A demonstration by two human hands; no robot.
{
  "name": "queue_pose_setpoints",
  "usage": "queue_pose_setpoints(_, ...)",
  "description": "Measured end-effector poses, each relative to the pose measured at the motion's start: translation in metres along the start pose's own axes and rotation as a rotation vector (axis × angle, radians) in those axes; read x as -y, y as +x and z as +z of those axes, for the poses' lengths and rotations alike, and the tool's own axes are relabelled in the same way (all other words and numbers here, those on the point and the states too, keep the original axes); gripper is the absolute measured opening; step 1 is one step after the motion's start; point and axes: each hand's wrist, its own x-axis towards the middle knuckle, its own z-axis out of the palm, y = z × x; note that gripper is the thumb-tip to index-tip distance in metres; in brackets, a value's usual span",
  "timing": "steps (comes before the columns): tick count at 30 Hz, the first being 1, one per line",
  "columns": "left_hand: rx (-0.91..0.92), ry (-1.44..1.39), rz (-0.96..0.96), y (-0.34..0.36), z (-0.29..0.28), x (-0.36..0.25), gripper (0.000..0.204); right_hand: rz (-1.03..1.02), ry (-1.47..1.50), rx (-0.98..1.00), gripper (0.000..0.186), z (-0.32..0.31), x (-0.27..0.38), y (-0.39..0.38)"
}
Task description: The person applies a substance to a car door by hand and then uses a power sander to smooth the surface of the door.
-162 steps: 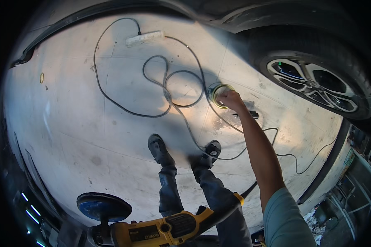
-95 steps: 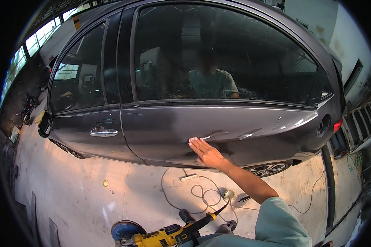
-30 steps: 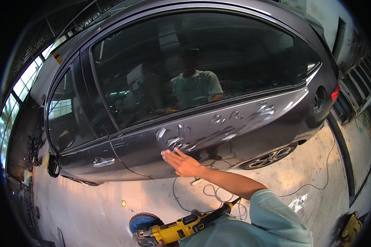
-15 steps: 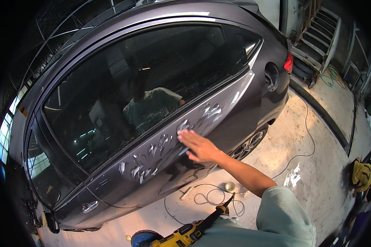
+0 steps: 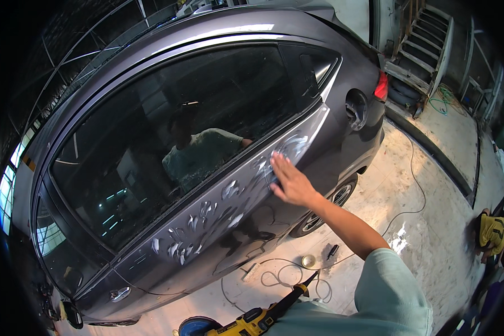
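My right hand (image 5: 288, 182) lies with fingers extended on the upper rear door panel (image 5: 246, 199) of a dark grey car (image 5: 330, 140), below the tinted window (image 5: 218, 95). Whitish streaky smears (image 5: 179, 243) cover that panel, including around my fingertips. A yellow and black polisher (image 5: 252, 319) with a blue round pad (image 5: 199, 325) is at the bottom of the view, by my body; its cord end reaches up toward the floor coils. My left hand is out of view.
A power cord (image 5: 411, 185) loops over the floor, with a strip (image 5: 249, 271), an open round tin (image 5: 308, 261) and a black object (image 5: 332, 251) near it. A staircase (image 5: 423, 47) stands at upper right, and a dark channel (image 5: 437, 162) crosses the floor. Yellow cloth-like items (image 5: 491, 232) are at far right.
Earlier my right hand was at the tin, then moved to the door. It has since slid rightward along the panel, the smears have spread, and the view has turned toward the car's rear.
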Motion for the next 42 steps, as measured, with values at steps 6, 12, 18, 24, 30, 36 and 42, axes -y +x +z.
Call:
queue_pose_setpoints(6, 0.022, 0.006, -0.035, 0.001, 0.013, 0.015, 0.064, 0.434, -0.454, -0.199, 0.065, -0.033, -0.083, 0.005)
queue_pose_setpoints(12, 0.025, 0.009, -0.025, 0.006, 0.016, 0.014, 0.064, -0.093, -0.192, 0.136, 0.069, -0.007, -0.005, -0.023)
queue_pose_setpoints(18, 0.033, 0.017, -0.058, 0.008, 0.022, 0.024, 0.064, 0.376, -0.452, -0.118, 0.064, -0.046, -0.098, 0.007)
queue_pose_setpoints(24, 0.035, 0.016, -0.057, 0.008, 0.023, 0.024, 0.064, 0.335, -0.465, -0.041, 0.068, -0.041, -0.085, -0.005)
queue_pose_setpoints(30, 0.036, 0.015, -0.073, 0.009, 0.027, 0.03, 0.065, 0.486, -0.506, -0.086, 0.068, -0.048, -0.134, 0.024)
queue_pose_setpoints(36, 0.025, 0.001, -0.055, 0.009, 0.024, 0.028, 0.065, 0.452, -0.494, -0.056, 0.067, -0.053, -0.13, 0.016)
queue_pose_setpoints(42, -0.001, -0.008, -0.043, 0.003, 0.019, 0.027, 0.065, 0.451, -0.388, -0.096, 0.065, -0.059, -0.156, 0.029)
